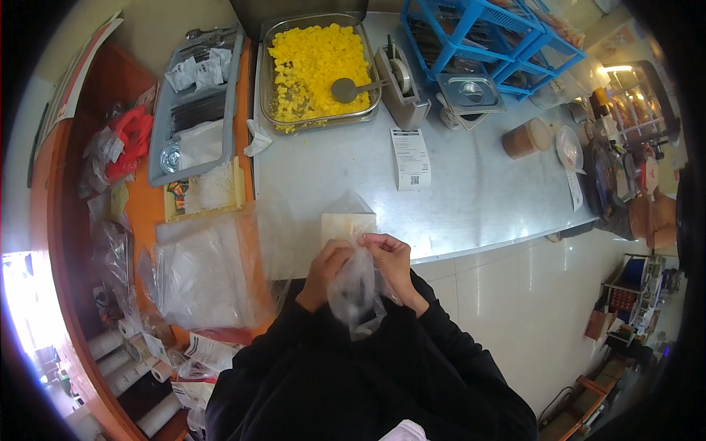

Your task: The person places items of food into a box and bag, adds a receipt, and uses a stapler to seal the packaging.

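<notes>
Both my hands pinch a clear plastic bag (pixel 357 286) just past the near edge of the metal counter. My left hand (pixel 326 270) grips it from the left, fingers curled at the gathered part. My right hand (pixel 391 262) holds the same gathered plastic between thumb and forefinger. The loose end of the bag hangs toward my body. A pale, box-like packet (pixel 342 225) sits on the counter beyond my fingers, under or inside the clear plastic; I cannot tell which. A printed receipt (pixel 411 160) lies farther out, to the right.
A steel tray (pixel 265 105) of yellow food pieces with a ladle (pixel 345 90) stands at the back. Beside it is a tape dispenser (pixel 405 107). Blue baskets (pixel 458 52) and a brown tub (pixel 525 138) stand right. Plastic bags (pixel 198 281) and a grey cutlery tray (pixel 229 132) lie left.
</notes>
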Demonstrator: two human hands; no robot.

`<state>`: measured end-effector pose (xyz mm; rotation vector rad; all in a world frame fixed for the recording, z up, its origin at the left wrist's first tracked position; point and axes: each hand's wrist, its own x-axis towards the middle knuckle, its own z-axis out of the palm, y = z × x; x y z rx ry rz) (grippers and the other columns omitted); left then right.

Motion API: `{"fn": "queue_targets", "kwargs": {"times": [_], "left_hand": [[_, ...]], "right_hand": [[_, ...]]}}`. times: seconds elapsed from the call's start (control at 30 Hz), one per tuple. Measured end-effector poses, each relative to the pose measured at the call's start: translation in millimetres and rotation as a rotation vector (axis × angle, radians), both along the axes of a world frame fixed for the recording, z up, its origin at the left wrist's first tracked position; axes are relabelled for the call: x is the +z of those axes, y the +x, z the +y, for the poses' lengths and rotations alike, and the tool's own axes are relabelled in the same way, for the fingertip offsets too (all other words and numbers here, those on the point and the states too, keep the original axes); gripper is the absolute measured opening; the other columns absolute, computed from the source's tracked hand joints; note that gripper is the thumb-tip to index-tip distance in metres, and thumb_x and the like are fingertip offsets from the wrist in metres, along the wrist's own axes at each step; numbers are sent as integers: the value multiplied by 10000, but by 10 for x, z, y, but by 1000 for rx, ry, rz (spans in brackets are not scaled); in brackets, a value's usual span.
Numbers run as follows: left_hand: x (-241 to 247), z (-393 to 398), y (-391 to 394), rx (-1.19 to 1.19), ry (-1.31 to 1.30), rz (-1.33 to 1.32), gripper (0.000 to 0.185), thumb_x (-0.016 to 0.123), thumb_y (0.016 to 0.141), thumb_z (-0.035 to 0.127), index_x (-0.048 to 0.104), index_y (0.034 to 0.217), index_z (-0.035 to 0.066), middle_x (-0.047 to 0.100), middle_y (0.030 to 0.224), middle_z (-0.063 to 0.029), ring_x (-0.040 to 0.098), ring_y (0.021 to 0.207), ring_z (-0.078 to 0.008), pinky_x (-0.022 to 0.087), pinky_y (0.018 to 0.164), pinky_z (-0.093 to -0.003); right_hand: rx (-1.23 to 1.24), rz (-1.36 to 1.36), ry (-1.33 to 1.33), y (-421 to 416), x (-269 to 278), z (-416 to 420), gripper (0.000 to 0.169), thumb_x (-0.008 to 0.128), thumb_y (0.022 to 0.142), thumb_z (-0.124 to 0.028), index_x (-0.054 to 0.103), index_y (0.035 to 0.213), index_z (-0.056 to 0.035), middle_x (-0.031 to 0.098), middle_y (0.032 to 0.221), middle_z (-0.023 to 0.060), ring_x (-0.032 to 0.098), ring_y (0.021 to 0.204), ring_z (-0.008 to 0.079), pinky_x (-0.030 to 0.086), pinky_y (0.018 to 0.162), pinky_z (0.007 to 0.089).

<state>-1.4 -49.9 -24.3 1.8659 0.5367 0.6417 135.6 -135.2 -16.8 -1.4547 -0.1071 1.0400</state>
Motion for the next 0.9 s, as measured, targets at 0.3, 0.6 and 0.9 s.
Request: {"fn": "queue_targets", "kwargs": {"times": [0.3, 0.6, 0.9], "left_hand": [[36, 88, -20, -130, 300, -74, 174, 662, 795, -58, 641, 963, -16, 651, 1008, -137, 649, 940, -294, 537, 790, -348], [201, -125, 331, 132, -431, -154, 200, 685, 823, -59, 686, 1014, 3, 689, 946, -116, 690, 870, -196, 535, 756, -284], [194, -114, 374, 111, -58, 11, 333, 684, 759, -92, 733, 1045, 69, 653, 909, -77, 651, 780, -185, 531, 686, -277]], "right_hand": [[86, 46, 47, -87, 278, -169, 402, 734, 860, -68, 609, 1221, 59, 664, 1129, 117, 612, 1000, 137, 499, 886, 267], [15, 22, 10, -70, 71, -388, 354, 694, 835, 59, 638, 1185, 42, 670, 1094, 100, 617, 964, 123, 506, 859, 246], [-139, -105, 24, -79, 89, -370, 318, 677, 855, 52, 647, 1172, 46, 675, 1083, 86, 618, 938, 104, 509, 833, 237]]}}
